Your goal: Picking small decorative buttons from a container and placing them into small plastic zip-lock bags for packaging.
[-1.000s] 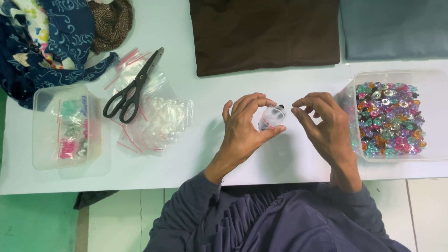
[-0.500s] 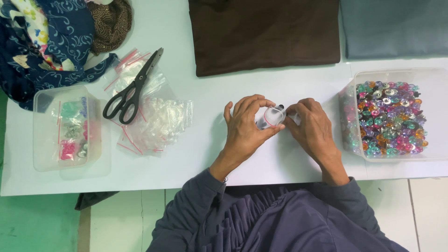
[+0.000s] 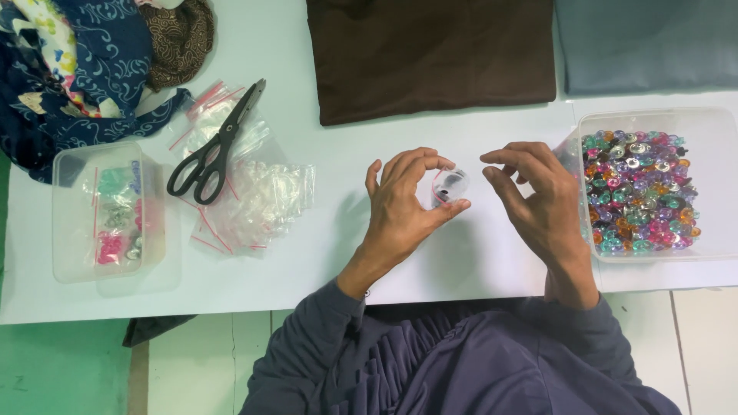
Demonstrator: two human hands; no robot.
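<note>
left hand (image 3: 407,201) pinches a small clear bag (image 3: 450,187) at its fingertips; right hand (image 3: 538,201) just beside, loosely curled, empty

Two hands are over the tabletop (image 3: 477,269): the left hand (image 3: 403,207) and the right hand (image 3: 538,204). One small clear bag (image 3: 450,187) sits in the left hand's fingers (image 3: 430,163). One pair of black scissors (image 3: 215,146) lies toward the left edge on one heap of clear zip bags (image 3: 261,192), too many to count. Two clear plastic tubs stand at opposite edges: a left tub (image 3: 73,261) and a right tub (image 3: 653,119) of uncountable coloured beads (image 3: 638,192). Two folded cloths line the far edge, one brown cloth (image 3: 430,54) and one grey-blue cloth (image 3: 646,42). One bundle of patterned fabric (image 3: 84,69) fills the far left corner.
</note>
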